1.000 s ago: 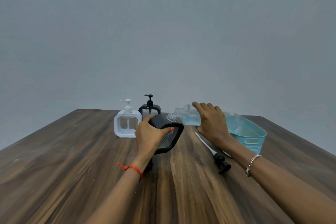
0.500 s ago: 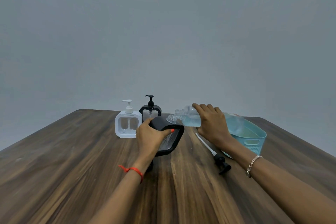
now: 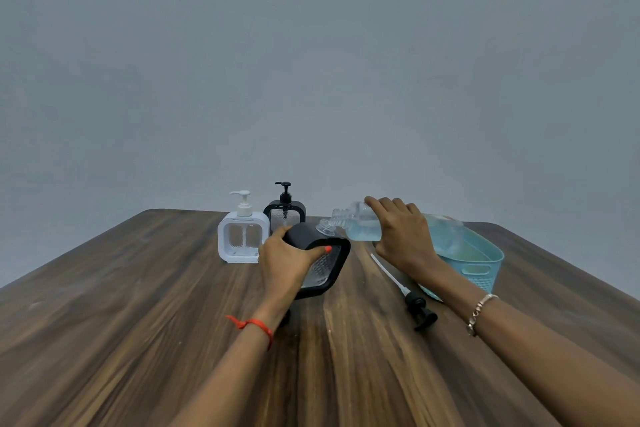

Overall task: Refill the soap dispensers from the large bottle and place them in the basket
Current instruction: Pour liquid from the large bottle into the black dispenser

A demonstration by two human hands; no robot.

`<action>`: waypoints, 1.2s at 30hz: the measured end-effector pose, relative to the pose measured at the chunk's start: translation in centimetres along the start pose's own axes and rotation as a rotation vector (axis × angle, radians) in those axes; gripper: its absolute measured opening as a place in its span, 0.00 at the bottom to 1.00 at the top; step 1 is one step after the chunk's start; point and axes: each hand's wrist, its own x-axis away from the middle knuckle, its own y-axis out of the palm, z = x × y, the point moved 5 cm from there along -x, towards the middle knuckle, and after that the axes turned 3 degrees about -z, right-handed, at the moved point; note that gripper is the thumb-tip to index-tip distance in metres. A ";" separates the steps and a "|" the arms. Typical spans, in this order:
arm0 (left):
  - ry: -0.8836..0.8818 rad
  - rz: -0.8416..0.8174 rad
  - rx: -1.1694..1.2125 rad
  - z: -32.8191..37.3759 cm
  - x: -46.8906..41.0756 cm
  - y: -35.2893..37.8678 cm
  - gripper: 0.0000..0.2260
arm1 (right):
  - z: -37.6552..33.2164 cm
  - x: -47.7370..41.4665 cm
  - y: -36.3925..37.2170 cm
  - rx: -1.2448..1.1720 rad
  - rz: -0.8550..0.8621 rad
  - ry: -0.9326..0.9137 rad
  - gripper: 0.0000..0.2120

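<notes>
Gripping a tilted black dispenser (image 3: 323, 262) mid-table, the left hand (image 3: 285, 260) had fingers wrapped tight; the right hand (image 3: 403, 236) clasped the large bottle (image 3: 360, 225). Two dispensers (image 3: 242, 236) stood far left; one basket (image 3: 474, 265) right.

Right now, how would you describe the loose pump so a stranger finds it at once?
On the wooden table, look just in front of the blue basket, beside the right hand. The loose pump lies flat there, black head toward the viewer, white tube pointing away. The other pumps stand upright on dispensers.
</notes>
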 end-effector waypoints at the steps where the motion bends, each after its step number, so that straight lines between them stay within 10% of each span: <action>1: 0.000 0.000 0.002 0.0 0.0 0.0 0.30 | 0.0 0.0 0.0 0.000 -0.006 0.000 0.28; 36: -0.033 0.000 0.089 -0.1 0.4 0.1 0.24 | 0.0 -0.2 -0.4 0.019 -0.097 0.001 0.28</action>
